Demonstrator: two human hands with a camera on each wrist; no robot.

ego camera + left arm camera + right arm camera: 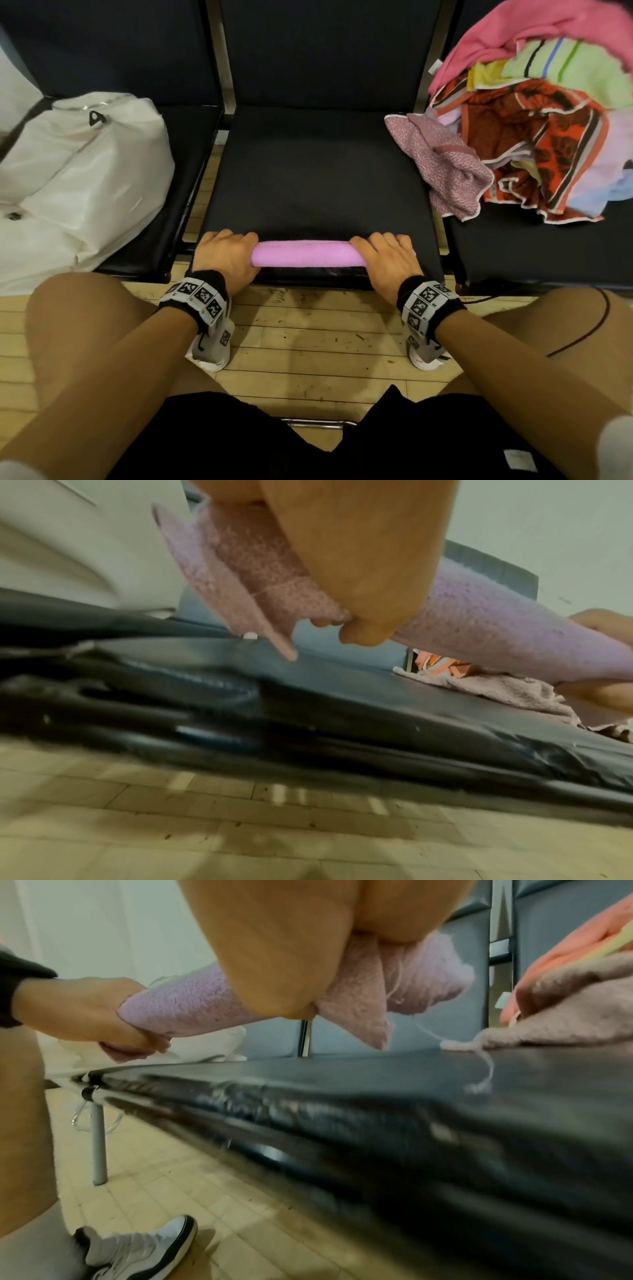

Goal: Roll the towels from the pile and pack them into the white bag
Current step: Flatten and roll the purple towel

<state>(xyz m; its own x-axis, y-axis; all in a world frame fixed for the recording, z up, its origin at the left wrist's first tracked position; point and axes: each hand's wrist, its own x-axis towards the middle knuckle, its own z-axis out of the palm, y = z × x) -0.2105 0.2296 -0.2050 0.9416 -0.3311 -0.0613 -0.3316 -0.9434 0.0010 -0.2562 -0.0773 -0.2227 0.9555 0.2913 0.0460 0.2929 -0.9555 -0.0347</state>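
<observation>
We have both forearms stretched forward and level, wrists banded. Our left hand [224, 258] curls its fingers over one end of the rolled towel [305, 253], thumb beneath; our right hand [387, 262] grips the other end likewise.

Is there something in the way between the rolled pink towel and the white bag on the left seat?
Nothing visible blocks it. Both hands, left hand and right hand, grip the pink towel roll at the middle seat's front edge; the white bag sits on the neighbouring seat.
</observation>
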